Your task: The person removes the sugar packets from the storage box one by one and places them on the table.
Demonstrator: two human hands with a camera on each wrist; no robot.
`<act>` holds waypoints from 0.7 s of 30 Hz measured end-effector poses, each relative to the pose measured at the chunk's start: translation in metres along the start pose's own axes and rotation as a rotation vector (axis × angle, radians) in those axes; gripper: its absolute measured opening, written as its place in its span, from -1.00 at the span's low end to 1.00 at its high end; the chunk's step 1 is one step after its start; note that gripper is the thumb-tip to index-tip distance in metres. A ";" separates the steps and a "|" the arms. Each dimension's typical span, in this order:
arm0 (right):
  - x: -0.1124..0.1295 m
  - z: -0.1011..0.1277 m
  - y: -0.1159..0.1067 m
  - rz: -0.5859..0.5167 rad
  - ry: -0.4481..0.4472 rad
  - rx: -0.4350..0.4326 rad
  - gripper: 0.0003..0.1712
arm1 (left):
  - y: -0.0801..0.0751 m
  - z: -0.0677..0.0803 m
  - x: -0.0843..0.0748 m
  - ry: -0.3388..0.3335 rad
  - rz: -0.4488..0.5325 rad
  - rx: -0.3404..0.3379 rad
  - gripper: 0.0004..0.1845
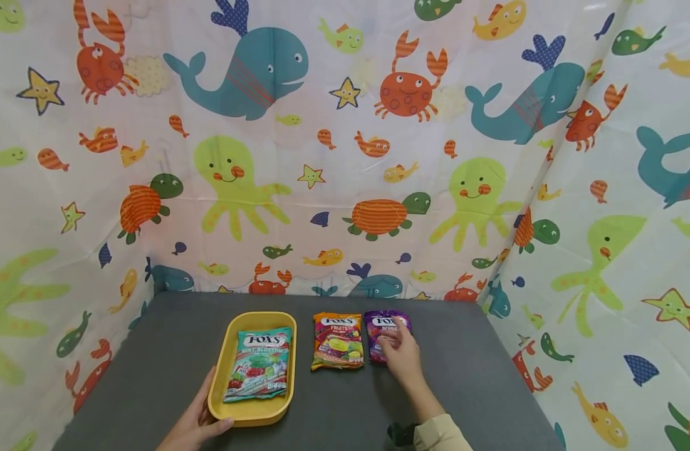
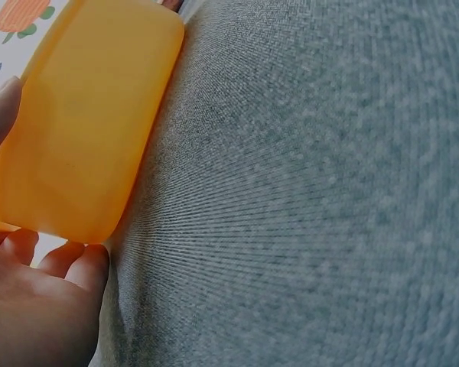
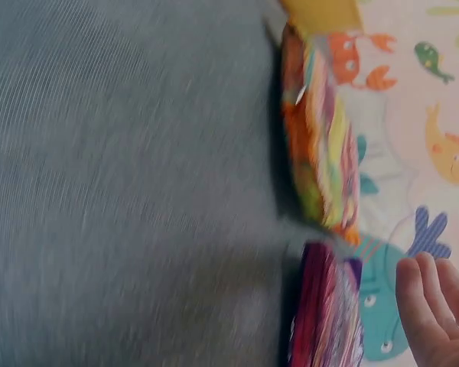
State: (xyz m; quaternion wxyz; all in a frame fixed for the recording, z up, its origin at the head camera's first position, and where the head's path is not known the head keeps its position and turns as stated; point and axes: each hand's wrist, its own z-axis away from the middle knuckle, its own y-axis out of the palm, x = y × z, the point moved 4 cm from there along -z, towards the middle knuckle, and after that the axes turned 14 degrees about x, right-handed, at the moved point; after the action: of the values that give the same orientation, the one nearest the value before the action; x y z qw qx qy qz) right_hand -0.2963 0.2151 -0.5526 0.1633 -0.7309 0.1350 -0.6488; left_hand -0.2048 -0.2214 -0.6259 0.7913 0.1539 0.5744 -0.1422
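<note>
Purple bag (image 1: 385, 332) lies flat at the far middle of the desk (image 1: 469, 376), its long axis running away from the person, and the right hand (image 1: 402, 357) sits over its near right corner. That is the relation that matters: the bag is directly under and just ahead of this hand's grip, while the left hand is well apart on the other side.

Nearest the person, the left hand (image 1: 197, 426) holds the near left corner of the yellow tray (image 1: 216, 382); the left wrist view shows the tray's wall (image 2: 84, 130) with fingers (image 2: 76, 264) curled beneath it and the thumb against its side. A green bag (image 1: 259, 363) lies inside the tray, lengthwise like the others.

Further out, the right hand's grip is loose: the right wrist view shows the fingers (image 3: 432, 302) relaxed and apart from the purple bag's edge (image 3: 325, 313), holding nothing. Whether the fingertips touch the bag's top I cannot tell from the head view.

Just left of the purple bag, side by side and parallel, lies the orange bag (image 1: 338, 341), between it and the tray. Behind everything hangs a sea-creature curtain (image 1: 345, 156).
</note>
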 end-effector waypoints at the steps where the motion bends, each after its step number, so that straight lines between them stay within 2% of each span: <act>1: 0.002 0.000 0.003 -0.033 -0.001 0.015 -0.28 | 0.000 0.000 0.000 -0.002 0.000 -0.001 0.25; 6: 0.013 -0.001 0.017 -0.191 -0.031 0.081 -0.23 | -0.001 0.000 0.000 -0.019 -0.025 -0.013 0.27; 14: 0.042 0.000 0.044 -0.236 -0.043 0.183 -0.28 | -0.001 0.000 0.001 -0.011 -0.009 -0.022 0.26; 21: 0.055 0.002 0.078 -0.297 -0.075 0.296 -0.29 | 0.000 -0.001 -0.001 -0.040 -0.029 -0.025 0.27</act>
State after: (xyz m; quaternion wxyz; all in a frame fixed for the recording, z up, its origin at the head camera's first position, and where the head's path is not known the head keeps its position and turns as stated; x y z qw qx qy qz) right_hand -0.2861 0.1216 -0.5356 0.1764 -0.7345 -0.0770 -0.6507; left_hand -0.2061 -0.2206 -0.6255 0.8024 0.1329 0.5623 -0.1494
